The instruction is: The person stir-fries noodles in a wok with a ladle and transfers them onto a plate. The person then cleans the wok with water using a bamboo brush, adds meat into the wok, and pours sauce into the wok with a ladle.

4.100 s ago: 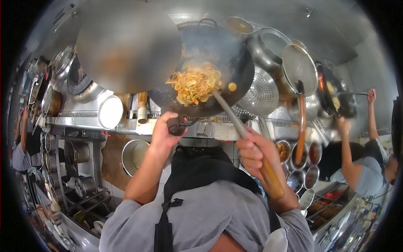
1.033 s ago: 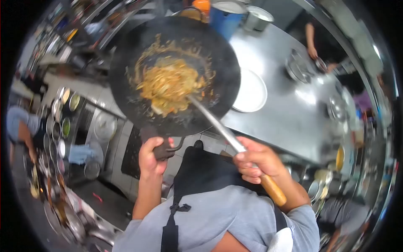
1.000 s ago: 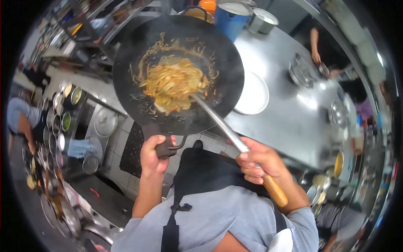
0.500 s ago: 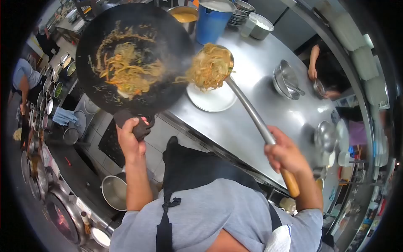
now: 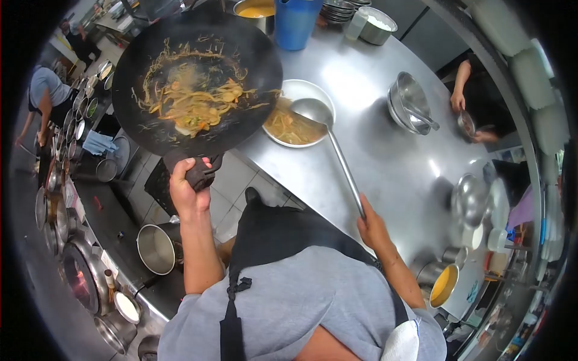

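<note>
The left hand (image 5: 191,185) grips one cloth (image 5: 197,175) at the handle of one wok (image 5: 135,90), left of one white plate (image 5: 299,88). The right hand (image 5: 374,227) is closed around one ladle (image 5: 314,112), over the plate. Wok and plate hold noodles (image 5: 201,108). Right of the plate, two nested bowls (image 5: 406,99); beyond it, one blue bucket (image 5: 296,25).

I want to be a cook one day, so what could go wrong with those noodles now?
The noodles in the wok might slip out: only the left hand holds it up, gripping through a dark cloth. The ladle, in the right hand, is over the white dish and could bump it or push food over its edge. Wisps of steam suggest heat, so a splash might burn.
</note>
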`<action>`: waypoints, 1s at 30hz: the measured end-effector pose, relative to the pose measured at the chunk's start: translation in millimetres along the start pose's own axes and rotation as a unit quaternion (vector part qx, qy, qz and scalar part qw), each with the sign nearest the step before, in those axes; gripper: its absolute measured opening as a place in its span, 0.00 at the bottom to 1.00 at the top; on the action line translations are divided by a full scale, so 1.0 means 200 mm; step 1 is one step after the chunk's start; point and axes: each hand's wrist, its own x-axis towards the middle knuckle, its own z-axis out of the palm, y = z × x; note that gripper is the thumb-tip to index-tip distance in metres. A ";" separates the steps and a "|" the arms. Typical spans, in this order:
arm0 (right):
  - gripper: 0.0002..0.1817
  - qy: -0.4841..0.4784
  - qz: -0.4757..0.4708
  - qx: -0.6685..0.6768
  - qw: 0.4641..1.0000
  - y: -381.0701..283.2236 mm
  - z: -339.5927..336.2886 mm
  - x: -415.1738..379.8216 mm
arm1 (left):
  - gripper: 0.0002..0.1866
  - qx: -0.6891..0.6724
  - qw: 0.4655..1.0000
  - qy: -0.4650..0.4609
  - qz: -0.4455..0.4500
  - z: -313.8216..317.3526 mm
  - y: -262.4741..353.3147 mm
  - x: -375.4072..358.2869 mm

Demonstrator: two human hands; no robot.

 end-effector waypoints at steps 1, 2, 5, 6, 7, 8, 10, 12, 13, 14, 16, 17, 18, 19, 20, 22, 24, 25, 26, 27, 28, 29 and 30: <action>0.37 0.026 -0.026 0.003 0.999 0.03 0.00 -0.05 | 0.07 -0.002 1.000 0.007 -0.007 0.00 0.00 -0.01; 0.37 0.054 -0.053 0.005 0.997 0.06 -0.02 -0.09 | 0.07 -0.007 1.000 0.012 -0.012 0.00 0.00 -0.01; 0.36 0.080 -0.067 -0.075 0.992 0.17 -0.12 -0.16 | 0.07 -0.017 1.000 -0.006 -0.024 -0.03 -0.01 -0.01; 0.36 0.087 -0.066 -0.116 0.987 0.18 -0.15 -0.17 | 0.07 -0.015 1.000 -0.002 -0.026 -0.03 -0.01 -0.01; 0.35 0.129 -0.114 -0.134 0.976 0.17 -0.18 -0.14 | 0.08 -0.015 0.999 -0.014 -0.035 -0.04 -0.02 -0.03; 0.35 0.124 -0.115 -0.134 0.976 0.13 -0.22 -0.10 | 0.08 -0.015 0.999 -0.025 -0.041 -0.05 -0.01 -0.03; 0.33 0.127 -0.125 -0.064 0.982 0.01 -0.32 0.01 | 0.07 -0.012 0.999 -0.008 -0.046 -0.05 -0.02 -0.06; 0.29 0.175 -0.192 -0.060 0.964 -0.07 -0.38 0.18 | 0.08 0.001 0.999 -0.005 -0.048 -0.05 -0.02 -0.11; 0.27 0.186 -0.221 -0.076 0.954 -0.13 -0.42 0.27 | 0.08 0.004 0.999 -0.012 -0.040 -0.05 -0.02 -0.14; 0.26 0.168 -0.203 -0.056 0.963 -0.23 -0.48 0.35 | 0.08 0.007 0.999 -0.022 -0.035 -0.05 -0.03 -0.15; 0.25 0.103 -0.116 0.017 0.988 -0.43 -0.58 0.51 | 0.09 -0.004 0.999 -0.027 -0.024 -0.02 -0.05 -0.20; 0.25 0.086 -0.120 0.035 0.988 -0.50 -0.58 0.62 | 0.09 -0.014 0.999 -0.039 -0.022 -0.01 -0.05 -0.22; 0.25 0.070 -0.123 0.054 0.988 -0.57 -0.56 0.73 | 0.09 -0.014 0.999 -0.045 -0.021 -0.02 -0.05 -0.23; 0.26 0.031 -0.086 0.117 0.989 -0.71 -0.53 0.78 | 0.09 -0.004 0.997 -0.067 -0.046 -0.02 -0.05 -0.24; 0.26 -0.006 -0.051 0.174 0.983 -0.89 -0.47 0.78 | 0.08 0.001 0.993 -0.090 -0.071 -0.04 -0.04 -0.25; 0.26 -0.048 -0.034 0.276 0.959 -1.02 -0.27 0.80 | 0.08 0.006 0.993 -0.100 -0.065 0.02 -0.08 -0.26; 0.27 -0.038 -0.133 0.190 0.972 -0.94 -0.05 0.71 | 0.08 0.043 0.992 -0.115 -0.034 0.09 -0.12 -0.23; 0.26 0.056 -0.254 0.113 0.959 -0.82 0.05 0.65 | 0.08 0.042 0.990 -0.130 -0.039 0.10 -0.13 -0.20; 0.26 0.149 -0.370 0.032 0.917 -0.69 0.11 0.57 | 0.08 0.038 0.990 -0.129 -0.038 0.10 -0.13 -0.18; 0.26 0.097 -0.315 -0.021 0.944 -0.54 0.10 0.44 | 0.08 0.029 0.991 -0.121 -0.049 0.10 -0.12 -0.16; 0.27 0.045 -0.258 -0.074 0.962 -0.38 0.02 0.34 | 0.08 0.018 0.992 -0.113 -0.060 0.09 -0.11 -0.14; 0.27 0.042 -0.248 -0.130 0.959 -0.24 -0.11 0.30 | 0.08 0.014 0.992 -0.113 -0.058 0.09 -0.09 -0.13; 0.27 0.038 -0.233 -0.182 0.955 -0.13 -0.24 0.27 | 0.08 0.004 0.991 -0.110 -0.082 0.08 -0.06 -0.14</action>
